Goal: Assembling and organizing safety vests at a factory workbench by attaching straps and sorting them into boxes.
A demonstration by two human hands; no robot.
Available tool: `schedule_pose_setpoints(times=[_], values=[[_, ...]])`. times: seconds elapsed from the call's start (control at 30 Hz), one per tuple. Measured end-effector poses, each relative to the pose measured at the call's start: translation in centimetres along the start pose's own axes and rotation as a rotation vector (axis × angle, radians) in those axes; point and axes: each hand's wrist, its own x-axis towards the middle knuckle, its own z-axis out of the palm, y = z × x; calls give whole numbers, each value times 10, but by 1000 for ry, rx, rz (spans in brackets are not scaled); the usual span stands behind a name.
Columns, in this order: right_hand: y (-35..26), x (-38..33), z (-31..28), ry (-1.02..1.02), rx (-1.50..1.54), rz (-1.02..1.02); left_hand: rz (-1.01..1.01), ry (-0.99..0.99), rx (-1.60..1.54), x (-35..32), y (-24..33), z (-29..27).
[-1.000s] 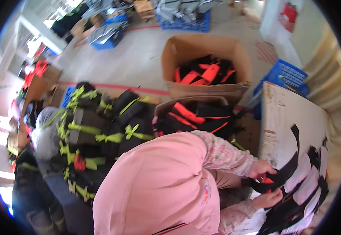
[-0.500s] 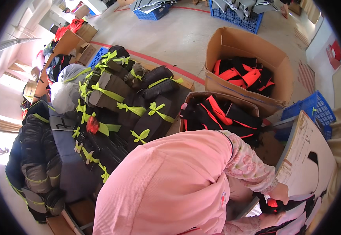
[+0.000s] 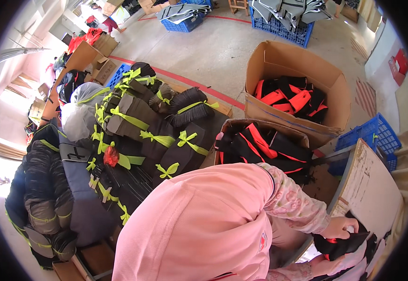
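My pink-clad shoulder fills the lower middle, and both arms reach right to a worn pale tabletop. My left hand, in a flowered sleeve, is closed on a black fabric piece with a bright red part. A small pale spot shows at its fingertips; I cannot make out what it is. Below, my right hand lies against the lower side of this piece, its fingers partly hidden and blurred. Several grey and black fabric pieces lie beside and under the hands at the table's edge.
Two cardboard boxes, a large one and a lower one, hold black and red fabric pieces. Dark bundles tied with yellow-green strips are heaped left of me. Blue crates stand beyond the table, and grey-filled ones farther back.
My left hand has lifted and spread more of the black piece. A dark patch on the tabletop's upper part no longer shows. The view has shifted slightly, and a person shows far back left.
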Motion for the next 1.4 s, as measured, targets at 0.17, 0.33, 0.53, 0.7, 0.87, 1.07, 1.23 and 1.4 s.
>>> schedule_pose_setpoints(times=[0.17,0.33,0.53,0.7,0.87,1.07,1.23,1.4], values=[[1,-6,-15,-49,122,162,260,-54,178,-3,-18,8],[-1,-18,-19,19,47,104,312,-67,158,-8,-33,16],[12,-13,-36,13,-281,-138,48,-119,368,2,-48,11],[5,-22,-31,-14,29,43,-201,-244,226,-4,-21,18],[17,-21,-38,-59,-150,-68,-383,-144,-692,-14,-2,26],[-2,-43,-19,-263,276,446,-152,-39,-291,4,-10,8],[-8,-57,-22,-360,298,305,-99,-67,46,1,-7,10],[60,2,-87,-457,613,345,-130,-41,-407,-2,-21,20]])
